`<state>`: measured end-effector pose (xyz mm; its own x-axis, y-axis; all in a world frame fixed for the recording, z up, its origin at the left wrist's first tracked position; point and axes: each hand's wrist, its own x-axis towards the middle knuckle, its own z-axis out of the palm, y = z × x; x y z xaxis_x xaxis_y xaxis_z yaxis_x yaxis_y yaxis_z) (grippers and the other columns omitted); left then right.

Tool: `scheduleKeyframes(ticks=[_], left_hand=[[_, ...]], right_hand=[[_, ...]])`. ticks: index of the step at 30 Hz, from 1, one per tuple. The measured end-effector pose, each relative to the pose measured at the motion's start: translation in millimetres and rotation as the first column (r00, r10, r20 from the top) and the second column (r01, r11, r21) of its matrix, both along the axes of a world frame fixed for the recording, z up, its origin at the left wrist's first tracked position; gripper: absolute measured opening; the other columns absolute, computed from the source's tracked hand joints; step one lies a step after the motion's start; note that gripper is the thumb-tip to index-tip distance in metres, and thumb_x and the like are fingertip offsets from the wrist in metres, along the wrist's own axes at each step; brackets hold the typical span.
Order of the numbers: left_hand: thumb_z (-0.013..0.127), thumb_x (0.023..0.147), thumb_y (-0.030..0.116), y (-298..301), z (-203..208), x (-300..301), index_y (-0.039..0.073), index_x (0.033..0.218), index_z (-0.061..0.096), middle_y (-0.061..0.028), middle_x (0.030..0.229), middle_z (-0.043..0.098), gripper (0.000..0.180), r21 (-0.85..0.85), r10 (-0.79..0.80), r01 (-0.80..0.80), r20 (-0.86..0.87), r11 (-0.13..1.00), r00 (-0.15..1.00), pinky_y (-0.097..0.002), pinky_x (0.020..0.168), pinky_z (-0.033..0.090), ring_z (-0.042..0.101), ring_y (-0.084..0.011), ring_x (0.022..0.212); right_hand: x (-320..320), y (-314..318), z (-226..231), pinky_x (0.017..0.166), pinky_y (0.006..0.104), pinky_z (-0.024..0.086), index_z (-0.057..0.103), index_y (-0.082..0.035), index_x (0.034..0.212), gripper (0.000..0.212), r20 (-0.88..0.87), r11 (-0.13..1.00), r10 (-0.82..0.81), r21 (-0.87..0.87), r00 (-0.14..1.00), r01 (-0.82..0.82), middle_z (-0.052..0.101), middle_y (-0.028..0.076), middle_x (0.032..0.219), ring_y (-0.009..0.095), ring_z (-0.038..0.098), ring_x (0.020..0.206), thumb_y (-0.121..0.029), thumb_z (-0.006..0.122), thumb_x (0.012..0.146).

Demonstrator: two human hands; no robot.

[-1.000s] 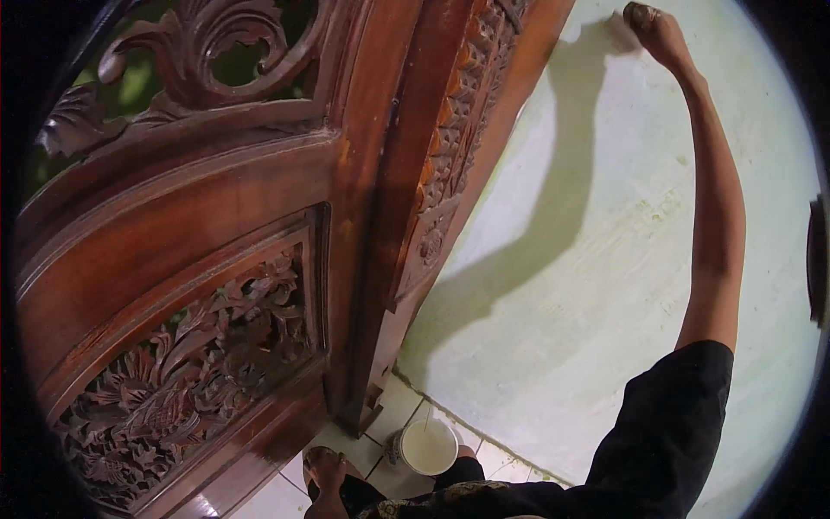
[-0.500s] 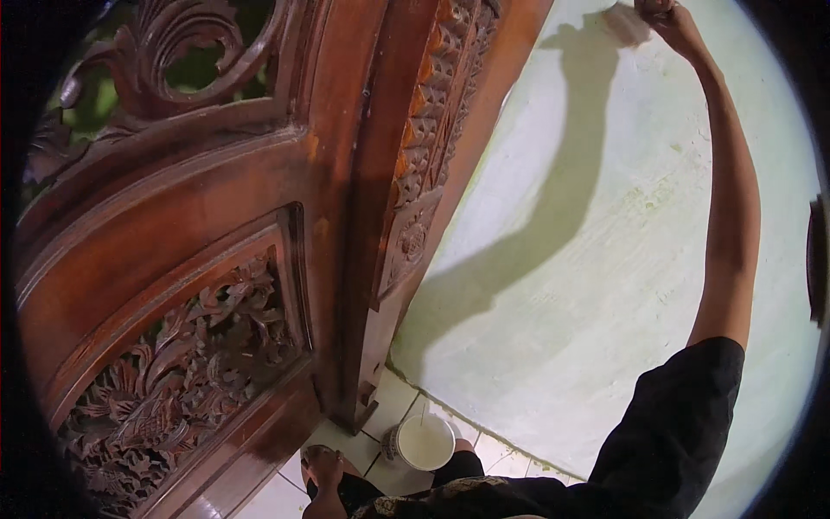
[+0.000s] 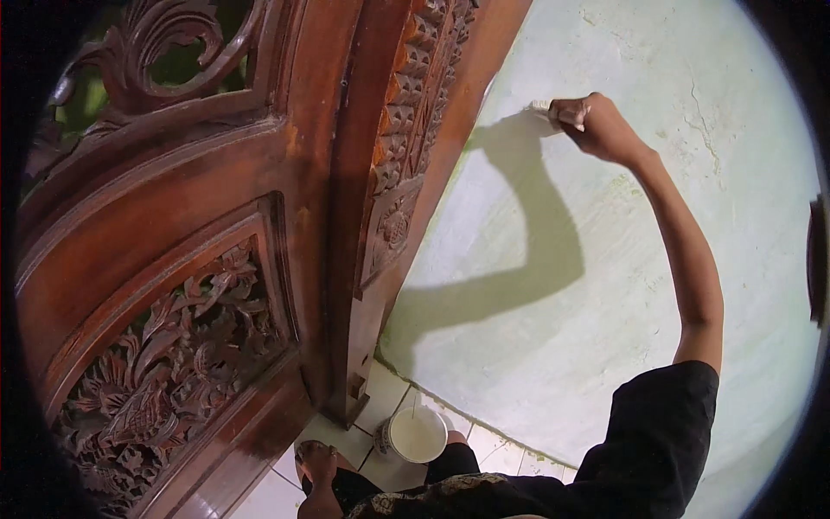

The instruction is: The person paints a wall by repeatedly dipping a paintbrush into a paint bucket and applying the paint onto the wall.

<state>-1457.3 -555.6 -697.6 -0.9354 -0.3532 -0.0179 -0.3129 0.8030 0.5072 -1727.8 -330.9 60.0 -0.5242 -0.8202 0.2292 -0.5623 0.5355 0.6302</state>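
High on the pale green wall [image 3: 640,259], my right hand [image 3: 596,130] is closed around a paintbrush. The brush [image 3: 542,107] has pale, paint-coated bristles that point left toward the door frame and appear to touch the wall. Whitish paint covers parts of this surface, and my arm's shadow falls across it. Low at the left, my left hand [image 3: 321,467] hangs beside my leg; its fingers are too small and dark to read. A white bucket [image 3: 418,434] of whitish paint is below, close to my legs.
A carved brown wooden door [image 3: 147,208] takes up the left side. Its carved frame [image 3: 393,225] borders the wall. White floor tiles [image 3: 385,394] lie below. Cracks [image 3: 702,121] mark the wall at upper right, and a dark object [image 3: 816,259] sits at the far right edge.
My right hand has brought the brush down and to the left, closer to the door frame, and my elbow is more bent. The view has shifted slightly.
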Motion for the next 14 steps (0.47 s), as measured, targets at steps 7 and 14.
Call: scheduleKeyframes(ticks=[7,14], left_hand=[[0.056,0.071,0.038,4.4,-16.2,-4.3,0.003,0.081,0.064,-0.0164,0.103,0.053,0.037,-0.101,0.007,-0.01,-0.031,0.995,1.0,-0.0471,0.087,0.032,0.042,-0.0333,0.103],[0.056,0.071,0.041,0.2,-21.5,-6.7,0.01,0.097,0.062,-0.016,0.119,0.045,0.041,-0.033,-0.003,0.005,0.08,0.999,0.997,-0.0471,0.09,0.03,0.036,-0.0331,0.113]], right_hand=[[-26.9,49.2,155.4,0.059,0.0281,0.043,0.053,-0.001,0.08,0.008,-0.354,0.962,-0.011,-0.258,0.935,-0.087,0.058,0.01,0.072,0.025,0.052,0.062,-0.009,0.05,0.081],[-86.3,60.7,61.5,0.076,0.0375,0.048,0.057,-0.018,0.101,0.021,-0.671,0.983,-0.098,-0.18,0.735,-0.033,0.053,0.013,0.11,0.03,0.052,0.099,-0.02,0.055,0.08]])
